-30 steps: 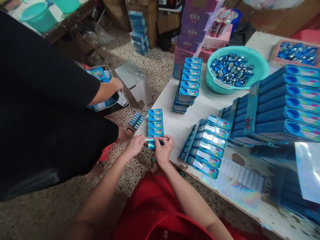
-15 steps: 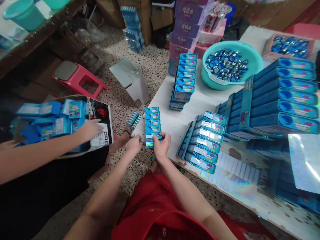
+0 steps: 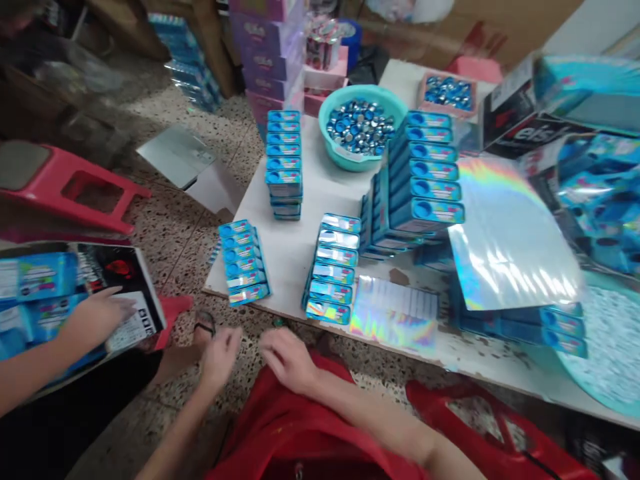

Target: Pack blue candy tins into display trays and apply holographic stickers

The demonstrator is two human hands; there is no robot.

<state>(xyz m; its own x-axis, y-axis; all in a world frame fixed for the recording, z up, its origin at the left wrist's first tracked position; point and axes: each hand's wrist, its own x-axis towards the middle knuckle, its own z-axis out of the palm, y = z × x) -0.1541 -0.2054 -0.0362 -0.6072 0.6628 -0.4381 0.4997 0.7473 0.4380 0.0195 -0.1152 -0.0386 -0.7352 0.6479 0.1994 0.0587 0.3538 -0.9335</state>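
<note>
Your left hand [image 3: 220, 357] and right hand [image 3: 285, 357] hover loosely spread and empty over your lap. The row of blue packs [image 3: 243, 263] lies just ahead on the table edge [image 3: 280, 310], long axis running away from you. Your left hand is nearer.

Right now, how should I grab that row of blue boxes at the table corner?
Take the row of boxes by its two long sides, probably with both hands, coming from the near table edge. It is a flat row lying at the corner with bare tabletop on its right. Pinching one end would likely let the row buckle. Both hands, left hand and right hand, look empty.
</note>
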